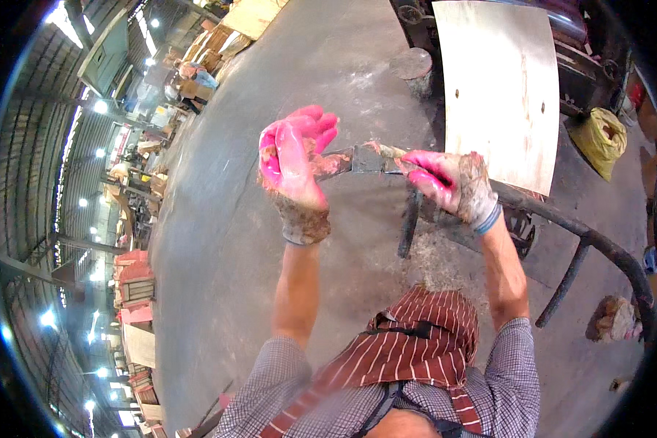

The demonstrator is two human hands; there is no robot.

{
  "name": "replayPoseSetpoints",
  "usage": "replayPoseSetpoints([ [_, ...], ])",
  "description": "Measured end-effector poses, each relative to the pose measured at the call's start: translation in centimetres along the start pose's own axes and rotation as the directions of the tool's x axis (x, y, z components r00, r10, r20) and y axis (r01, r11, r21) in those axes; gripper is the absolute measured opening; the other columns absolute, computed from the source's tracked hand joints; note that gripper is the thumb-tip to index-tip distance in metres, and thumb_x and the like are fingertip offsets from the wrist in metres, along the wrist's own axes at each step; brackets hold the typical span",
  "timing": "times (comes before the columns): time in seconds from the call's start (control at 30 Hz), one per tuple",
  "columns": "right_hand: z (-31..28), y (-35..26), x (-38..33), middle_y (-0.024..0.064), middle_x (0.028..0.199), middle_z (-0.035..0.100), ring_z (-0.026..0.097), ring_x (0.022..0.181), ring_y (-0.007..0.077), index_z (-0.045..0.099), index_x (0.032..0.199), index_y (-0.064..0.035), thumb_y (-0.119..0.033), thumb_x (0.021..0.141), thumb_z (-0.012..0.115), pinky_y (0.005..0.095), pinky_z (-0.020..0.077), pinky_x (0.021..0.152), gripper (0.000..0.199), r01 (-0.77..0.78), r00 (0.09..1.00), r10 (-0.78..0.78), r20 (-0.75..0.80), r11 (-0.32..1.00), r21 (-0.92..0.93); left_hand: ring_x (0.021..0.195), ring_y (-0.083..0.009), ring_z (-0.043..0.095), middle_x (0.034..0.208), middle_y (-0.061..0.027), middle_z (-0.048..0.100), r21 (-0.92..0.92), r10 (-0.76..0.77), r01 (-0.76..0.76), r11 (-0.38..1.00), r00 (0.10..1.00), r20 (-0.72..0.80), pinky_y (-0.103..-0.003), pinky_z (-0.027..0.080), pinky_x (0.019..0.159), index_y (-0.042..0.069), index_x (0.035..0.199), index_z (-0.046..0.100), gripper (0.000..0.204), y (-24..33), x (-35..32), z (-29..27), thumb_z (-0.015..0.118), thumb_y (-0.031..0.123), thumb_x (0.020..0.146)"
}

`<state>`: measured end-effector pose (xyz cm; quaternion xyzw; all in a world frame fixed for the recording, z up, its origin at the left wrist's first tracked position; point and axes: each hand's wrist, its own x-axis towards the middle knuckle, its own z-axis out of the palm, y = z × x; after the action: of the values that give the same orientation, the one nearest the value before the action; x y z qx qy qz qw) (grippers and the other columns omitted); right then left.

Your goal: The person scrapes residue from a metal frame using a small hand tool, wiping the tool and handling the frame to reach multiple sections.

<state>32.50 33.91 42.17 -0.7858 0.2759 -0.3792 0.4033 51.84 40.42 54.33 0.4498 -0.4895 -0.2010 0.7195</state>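
Observation:
Both my hands wear whitish work gloves with wet pink stains and brown grime. My left hand (293, 157) is raised at the left end of a dark, flat metal bar (369, 160). Its fingers are bent but apart, and a small brownish patch shows by the thumb side. Reddish residue coats the bar beside this hand. At the bar's right end, my right hand (449, 182) is closed on a thin tan-and-pink strip (388, 150). The strip points left, along the bar's upper edge; its exact kind is not clear.
A pale wooden sheet (500, 87) lies beyond my right hand, against dark machinery. A curved dark pipe frame (569, 223) runs to the right. Nearby are a yellow sack (598, 140) and a round drum (412, 64). Far left, a person (196, 74) stands near stacked boards.

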Motion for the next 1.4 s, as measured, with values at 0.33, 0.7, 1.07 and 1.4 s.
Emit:
replayPoseSetpoints([
  [0.33,-0.2,-2.9,4.1,0.0092,0.087,0.071,0.067,0.075,0.0173,0.067,0.123,-0.0073,-0.023,0.093,0.069,0.0309,0.0538,0.073,0.035,0.379,0.923,-0.383,-0.046,0.923,-0.070,0.089,-0.0256,0.072,0.097,-0.0145,0.069,0.166,-0.064,0.023,0.986,0.969,0.240,-0.036,0.057,0.075,-0.002,0.102,0.059,0.029,0.5,1.3,-1.7,0.051,0.026,0.104],
  [0.7,-1.7,-6.5,2.6,0.0073,0.077,0.069,0.066,0.071,0.0120,0.073,0.112,-0.0074,-0.038,0.092,0.068,0.0303,0.0530,0.069,0.037,0.009,0.995,-0.019,0.094,0.995,0.100,0.070,-0.0183,0.067,0.091,-0.0117,0.068,0.182,-0.055,0.031,0.983,0.991,0.126,-0.034,0.057,0.068,0.000,0.103,0.060,0.014,0.3,1.7,-2.5,0.062,0.012,0.097],
  [1.07,1.0,-0.3,1.4,0.0106,0.088,0.071,0.069,0.075,0.0292,0.068,0.119,-0.0133,-0.027,0.087,0.076,0.0399,0.0547,0.067,0.035,0.207,0.971,-0.236,-0.033,0.906,-0.370,0.097,-0.0282,0.070,0.111,-0.0163,0.066,0.000,-0.206,0.206,0.978,0.975,0.083,-0.042,0.058,0.085,0.000,0.109,0.058,0.024,0.7,1.6,-1.4,0.061,0.021,0.099],
  [1.4,1.9,-5.2,1.5,0.0113,0.086,0.072,0.070,0.073,0.0212,0.070,0.115,-0.0092,-0.027,0.090,0.073,0.0341,0.0543,0.068,0.031,0.108,0.991,-0.103,0.083,0.992,-0.061,0.083,-0.0214,0.067,0.101,-0.0118,0.066,-0.091,-0.036,0.063,0.994,0.963,0.269,-0.037,0.056,0.074,-0.001,0.104,0.061,0.022,-0.8,1.6,-3.1,0.055,0.020,0.101],
])
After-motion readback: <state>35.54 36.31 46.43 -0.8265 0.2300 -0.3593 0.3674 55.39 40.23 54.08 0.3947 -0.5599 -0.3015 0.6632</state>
